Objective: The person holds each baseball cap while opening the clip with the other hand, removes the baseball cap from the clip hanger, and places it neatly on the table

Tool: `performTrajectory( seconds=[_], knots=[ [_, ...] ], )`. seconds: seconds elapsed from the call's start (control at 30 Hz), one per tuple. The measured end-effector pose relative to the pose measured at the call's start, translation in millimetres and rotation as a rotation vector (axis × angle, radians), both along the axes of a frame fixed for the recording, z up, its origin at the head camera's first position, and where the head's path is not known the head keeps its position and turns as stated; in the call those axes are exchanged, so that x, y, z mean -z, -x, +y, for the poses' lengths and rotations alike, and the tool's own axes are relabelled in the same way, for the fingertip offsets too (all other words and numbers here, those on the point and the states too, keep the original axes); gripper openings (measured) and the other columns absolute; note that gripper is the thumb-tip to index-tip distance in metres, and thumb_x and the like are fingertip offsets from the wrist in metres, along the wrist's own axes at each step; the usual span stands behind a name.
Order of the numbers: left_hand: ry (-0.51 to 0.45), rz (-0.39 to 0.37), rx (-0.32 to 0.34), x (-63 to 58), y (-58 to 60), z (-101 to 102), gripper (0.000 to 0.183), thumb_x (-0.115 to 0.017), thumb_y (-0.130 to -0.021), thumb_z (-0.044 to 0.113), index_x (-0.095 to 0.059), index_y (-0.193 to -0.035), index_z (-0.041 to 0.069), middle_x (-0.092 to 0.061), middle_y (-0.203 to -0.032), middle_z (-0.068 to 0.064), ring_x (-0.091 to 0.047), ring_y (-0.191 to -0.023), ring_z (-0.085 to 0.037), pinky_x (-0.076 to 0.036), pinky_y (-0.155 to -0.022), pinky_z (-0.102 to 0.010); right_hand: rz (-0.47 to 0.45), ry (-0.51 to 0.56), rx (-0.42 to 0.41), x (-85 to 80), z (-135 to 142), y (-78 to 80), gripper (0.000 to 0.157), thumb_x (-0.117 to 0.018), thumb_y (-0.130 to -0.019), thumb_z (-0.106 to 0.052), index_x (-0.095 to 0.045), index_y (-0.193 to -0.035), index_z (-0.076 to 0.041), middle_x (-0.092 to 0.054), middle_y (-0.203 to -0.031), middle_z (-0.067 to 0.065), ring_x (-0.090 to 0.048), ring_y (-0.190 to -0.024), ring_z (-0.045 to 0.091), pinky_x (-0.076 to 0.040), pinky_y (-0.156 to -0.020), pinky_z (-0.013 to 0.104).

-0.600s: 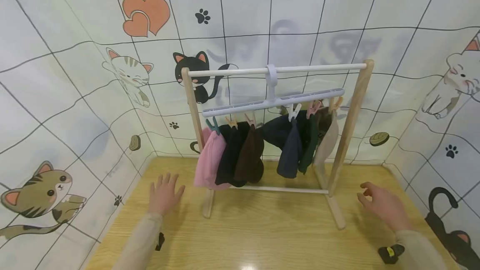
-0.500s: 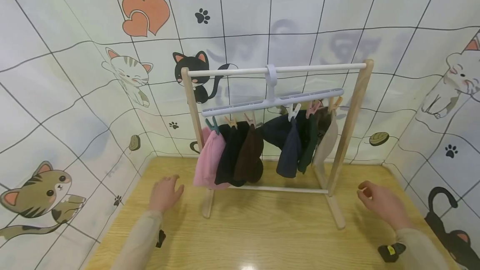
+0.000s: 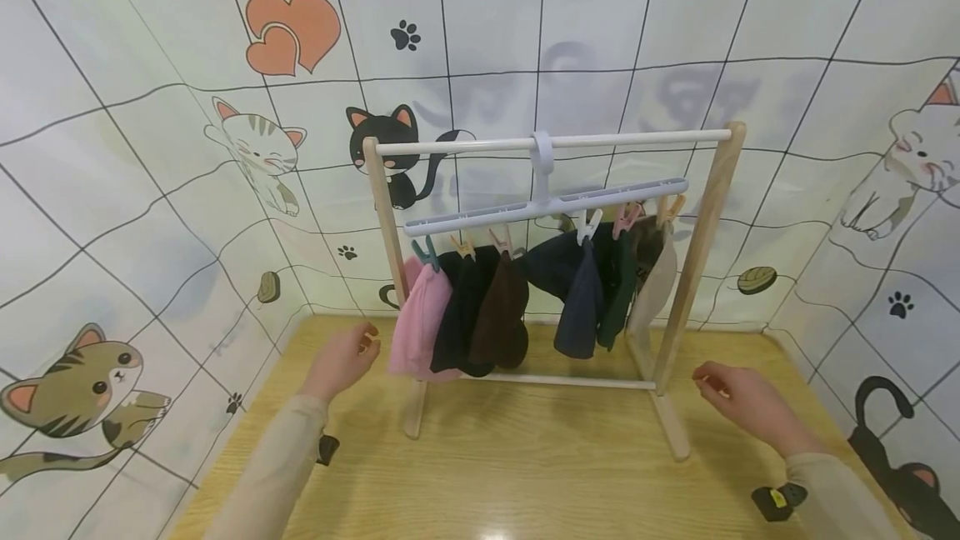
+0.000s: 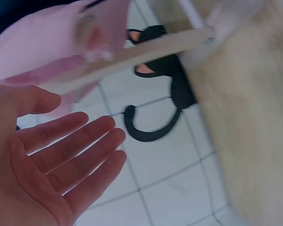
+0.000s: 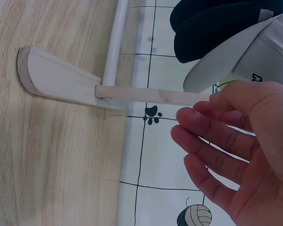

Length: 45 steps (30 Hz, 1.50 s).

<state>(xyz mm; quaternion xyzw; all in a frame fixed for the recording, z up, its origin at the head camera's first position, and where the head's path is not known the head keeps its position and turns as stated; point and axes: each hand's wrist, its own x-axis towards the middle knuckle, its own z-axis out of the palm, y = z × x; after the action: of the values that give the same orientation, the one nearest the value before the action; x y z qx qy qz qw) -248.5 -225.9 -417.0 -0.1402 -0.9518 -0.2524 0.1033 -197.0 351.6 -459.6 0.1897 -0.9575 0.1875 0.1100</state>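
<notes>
My left hand (image 3: pixel 339 363) hovers over the table's left side, beside the pink cap (image 3: pixel 422 327). In the left wrist view its fingers (image 4: pixel 80 155) are spread and relaxed, touching nothing. To the right of the wooden rack (image 3: pixel 701 261), my right hand (image 3: pixel 757 407) hangs loosely curled and holds nothing. From the rack's top bar hangs a lilac hanger (image 3: pixel 480 213), tilted up to the right. Clothespins on it hold a black cap (image 3: pixel 456 327), a brown cap (image 3: pixel 501 307), a navy cap (image 3: pixel 581 307), a dark green cap (image 3: pixel 617 290) and a beige cap (image 3: pixel 654 282).
The rack stands on a wood-grain table (image 3: pixel 525 473), its feet reaching toward me, with a white lower bar (image 3: pixel 570 379) between them. A cat-patterned white sheet (image 3: pixel 315 173) encloses the back and both sides.
My left hand has moved right and slightly up toward the pink cap, its fingers turning inward. The right hand has shifted a little left, nearer the rack. The caps hang as before.
</notes>
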Motion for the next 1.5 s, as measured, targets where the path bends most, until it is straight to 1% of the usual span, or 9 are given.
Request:
performTrajectory(
  seconds=[0.13,0.3,0.5,0.63,0.8,0.87,0.97,1.2,1.5],
  knots=[
    [-0.044,0.029,0.053,-17.0,1.0,11,0.018,-0.056,-0.092,0.007,-0.063,-0.104,-0.005,-0.069,-0.095,-0.019,-0.067,-0.087,-0.033,-0.053,-0.077,-0.047,-0.028,-0.003,0.006,-0.4,-2,-0.4,0.010,-0.067,-0.086,-0.003,-0.067,-0.096,-0.003,-0.068,-0.082,-0.001,-0.064,-0.073,0.017,-0.052,-0.066,0.041],
    [-0.129,0.086,0.114,-34.5,1.7,27,0.015,-0.057,-0.095,0.011,-0.066,-0.104,0.002,-0.070,-0.099,-0.015,-0.068,-0.087,-0.029,-0.053,-0.078,-0.044,-0.041,-0.002,-0.003,-3.5,-8,-2.5,0.010,-0.067,-0.086,-0.003,-0.067,-0.096,-0.004,-0.068,-0.082,-0.002,-0.064,-0.073,0.016,-0.052,-0.066,0.040],
    [-0.256,0.054,0.164,-46.8,7.1,45,0.017,-0.058,-0.092,0.011,-0.063,-0.106,0.002,-0.069,-0.102,-0.015,-0.067,-0.092,-0.030,-0.053,-0.080,-0.044,-0.022,-0.001,-0.037,-7.1,-18,-4.6,0.009,-0.067,-0.086,-0.003,-0.067,-0.095,-0.004,-0.068,-0.081,-0.004,-0.063,-0.072,0.012,-0.052,-0.065,0.039],
    [-0.249,0.035,0.146,-51.0,12.4,54,0.021,-0.064,-0.088,0.013,-0.060,-0.106,0.001,-0.068,-0.091,-0.011,-0.064,-0.077,-0.024,-0.054,-0.072,-0.038,-0.040,-0.016,-0.034,-8.9,-24,-3.7,0.010,-0.067,-0.087,-0.005,-0.068,-0.097,-0.004,-0.067,-0.081,-0.005,-0.063,-0.073,0.013,-0.052,-0.065,0.039],
    [-0.221,0.113,0.123,-54.2,19.3,66,0.029,-0.069,-0.086,0.013,-0.059,-0.109,-0.002,-0.057,-0.071,-0.006,-0.050,-0.060,-0.020,-0.044,-0.058,-0.033,0.000,-0.037,-0.049,-14.5,-34,-4.2,0.012,-0.068,-0.087,-0.007,-0.069,-0.099,-0.005,-0.066,-0.081,-0.008,-0.062,-0.072,0.011,-0.051,-0.062,0.037],
    [-0.217,0.157,0.117,-54.4,21.6,70,0.027,-0.069,-0.085,0.010,-0.059,-0.107,-0.002,-0.054,-0.067,-0.006,-0.048,-0.059,-0.021,-0.041,-0.057,-0.032,0.027,-0.039,-0.070,-18.7,-40,-5.2,0.012,-0.069,-0.087,-0.007,-0.069,-0.098,-0.006,-0.065,-0.081,-0.008,-0.061,-0.071,0.009,-0.050,-0.061,0.035],
    [-0.230,0.178,0.121,-54.2,22.7,74,0.019,-0.069,-0.084,0.006,-0.058,-0.097,-0.002,-0.052,-0.067,-0.005,-0.049,-0.060,-0.022,-0.041,-0.056,-0.032,0.048,-0.037,-0.100,-26.2,-52,-7.0,0.011,-0.070,-0.086,-0.008,-0.069,-0.097,-0.007,-0.066,-0.081,-0.009,-0.061,-0.071,0.007,-0.050,-0.060,0.033],
    [-0.244,0.137,0.147,-54.9,18.3,78,0.013,-0.067,-0.085,0.002,-0.055,-0.087,0.000,-0.047,-0.065,-0.002,-0.047,-0.059,-0.020,-0.039,-0.055,-0.030,0.098,-0.038,-0.173,-50.3,-78,-9.2,0.011,-0.069,-0.087,-0.008,-0.070,-0.098,-0.008,-0.066,-0.082,-0.009,-0.061,-0.069,0.004,-0.050,-0.059,0.031],
    [-0.226,0.152,0.183,-54.5,15.0,80,0.014,-0.068,-0.083,-0.001,-0.054,-0.084,0.002,-0.043,-0.062,0.000,-0.045,-0.058,-0.018,-0.038,-0.054,-0.030,0.121,-0.059,-0.328,-83.4,-115,1.1,0.007,-0.066,-0.090,-0.009,-0.069,-0.096,-0.010,-0.067,-0.083,-0.005,-0.058,-0.067,0.001,-0.050,-0.058,0.027]
  ],
)
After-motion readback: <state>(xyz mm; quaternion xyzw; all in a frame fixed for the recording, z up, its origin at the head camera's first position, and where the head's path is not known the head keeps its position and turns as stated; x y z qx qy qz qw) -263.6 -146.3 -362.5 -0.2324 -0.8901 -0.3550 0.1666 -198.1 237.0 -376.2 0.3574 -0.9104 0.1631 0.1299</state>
